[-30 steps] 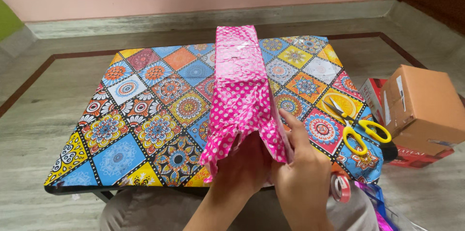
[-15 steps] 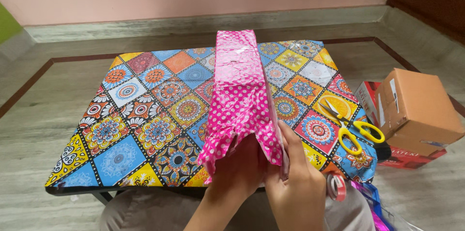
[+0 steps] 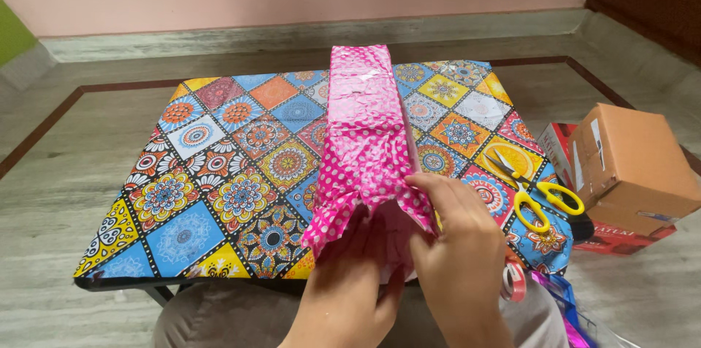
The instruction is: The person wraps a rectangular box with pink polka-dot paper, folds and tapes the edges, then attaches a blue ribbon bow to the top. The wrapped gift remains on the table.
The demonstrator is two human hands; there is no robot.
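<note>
A long box wrapped in pink paper with white dots (image 3: 365, 125) lies lengthwise down the middle of a low table with a bright mosaic-patterned top (image 3: 219, 173). At its near end the paper hangs loose and open. My left hand (image 3: 350, 282) reaches up under that loose paper, fingers partly hidden inside the fold. My right hand (image 3: 456, 246) presses the right flap of paper against the box end, fingers curled over the edge.
Yellow-handled scissors (image 3: 537, 191) lie on the table's right side. A brown cardboard box (image 3: 631, 165) sits on a red box (image 3: 621, 235) on the floor to the right. A tape roll (image 3: 513, 280) and shiny ribbon (image 3: 558, 300) lie near my right knee.
My right hand has slid a little left and up along the right flap, folding it tighter to the box. The view has shifted slightly.
</note>
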